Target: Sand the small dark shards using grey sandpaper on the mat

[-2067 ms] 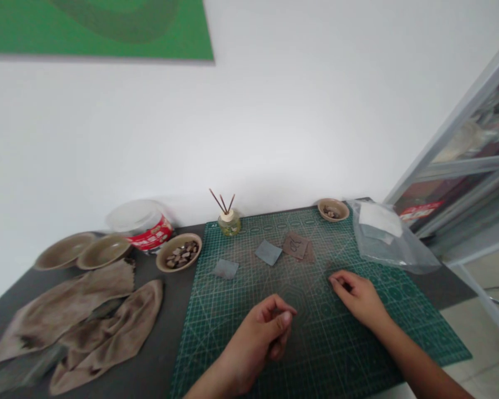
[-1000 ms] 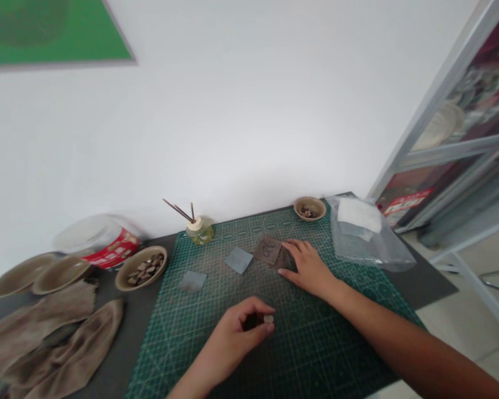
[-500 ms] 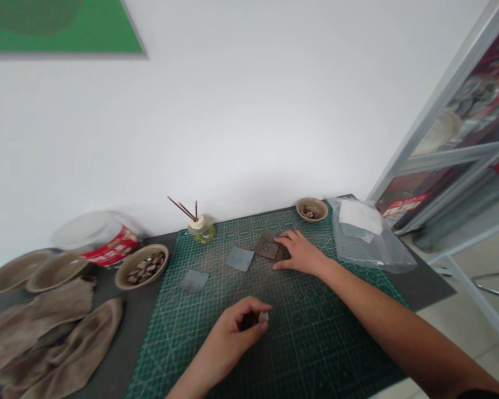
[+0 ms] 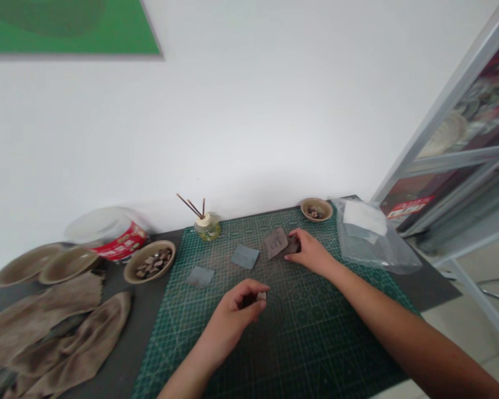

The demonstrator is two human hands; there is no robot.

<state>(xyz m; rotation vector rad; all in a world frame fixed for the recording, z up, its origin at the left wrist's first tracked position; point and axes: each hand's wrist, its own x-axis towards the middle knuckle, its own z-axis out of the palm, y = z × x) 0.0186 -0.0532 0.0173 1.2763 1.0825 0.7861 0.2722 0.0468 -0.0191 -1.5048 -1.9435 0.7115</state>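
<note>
Left of the green cutting mat (image 4: 316, 354), a tan bowl of stone chips (image 4: 149, 261) sits beside two shallow bowls (image 4: 66, 265), with stained cloths (image 4: 58, 338) in front. A reed diffuser (image 4: 207, 227) stands at the mat's far edge, and a plastic bag (image 4: 370, 244) overlaps its right corner.

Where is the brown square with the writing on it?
In the head view, the brown square lies toward the far edge of the green cutting mat, just left of the right hand, beside a grey-blue square.

White wall (image 4: 249, 127), pale tiled floor (image 4: 474, 343)
</note>
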